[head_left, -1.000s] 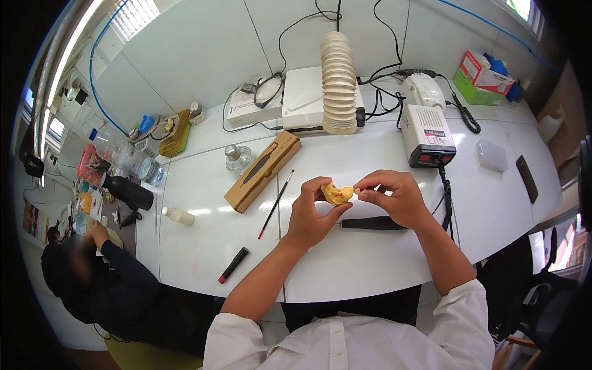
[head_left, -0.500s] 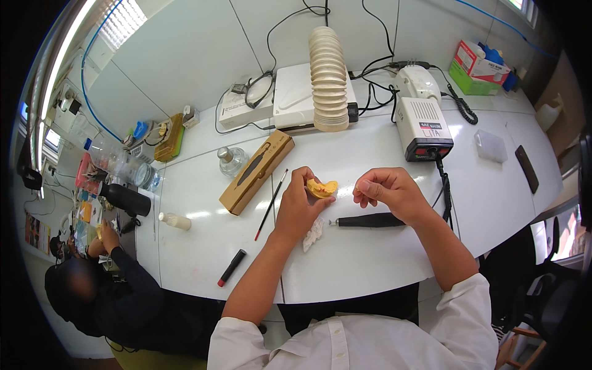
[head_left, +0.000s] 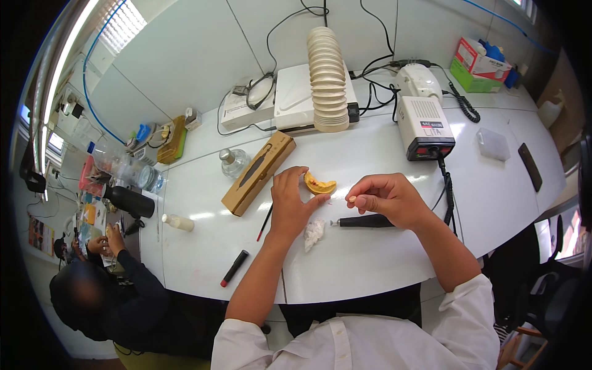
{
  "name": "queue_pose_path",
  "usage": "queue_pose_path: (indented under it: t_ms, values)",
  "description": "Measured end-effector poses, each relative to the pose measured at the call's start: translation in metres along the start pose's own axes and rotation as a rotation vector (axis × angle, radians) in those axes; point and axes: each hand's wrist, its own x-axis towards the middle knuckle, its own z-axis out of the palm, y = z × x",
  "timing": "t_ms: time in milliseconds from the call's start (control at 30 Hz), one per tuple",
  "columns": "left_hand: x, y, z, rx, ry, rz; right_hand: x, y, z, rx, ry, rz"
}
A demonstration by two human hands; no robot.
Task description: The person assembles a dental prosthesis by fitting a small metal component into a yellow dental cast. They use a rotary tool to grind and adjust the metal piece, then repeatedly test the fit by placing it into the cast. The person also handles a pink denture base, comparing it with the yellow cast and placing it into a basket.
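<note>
My left hand (head_left: 290, 203) is curved around the left side of a yellow, arch-shaped dental cast (head_left: 321, 184). Its fingertips touch the cast's far left end, and the thumb lies along the near edge. Whether the cast also rests on the table cannot be told. To the right, my right hand (head_left: 388, 200) pinches a tiny pale yellow piece (head_left: 352, 199), perhaps a tooth crown, between thumb and finger. Below that hand lies a black rotary handpiece (head_left: 367, 221) with a metal tip. Crumpled white tissue (head_left: 314, 235) sits between my forearms.
Left of my hands are a brown box (head_left: 258, 174), a glass jar (head_left: 234, 163), a thin brush (head_left: 264, 223), a black marker (head_left: 234, 268) and a small bottle (head_left: 177, 222). A ribbed hose (head_left: 327, 80) and a control box (head_left: 425, 126) stand behind. A co-worker (head_left: 117, 296) sits left.
The cast has turned, so its arch shape shows, and my left hand has shifted slightly left with fingers wider. My right hand has moved a little left, bringing the tiny piece into sight.
</note>
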Motion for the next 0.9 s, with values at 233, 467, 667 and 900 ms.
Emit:
queue_pose_path:
  t_ms: [233,467,667,900]
  values:
    - [-0.011,0.018,-0.015,-0.807,-0.039,-0.054,0.001,-0.003,0.007,-0.554,0.146,-0.392]
    - [-0.019,0.027,-0.011,-1.464,-0.299,-0.278,0.003,0.011,0.029,-0.799,0.251,-0.615]
    - [-0.018,0.018,0.003,-1.549,-0.329,-0.277,0.004,0.019,0.041,-0.872,0.301,-0.658]
    - [-0.015,0.022,-0.014,-1.553,-0.330,-0.408,-0.010,-0.014,0.016,-1.048,0.070,-0.105]
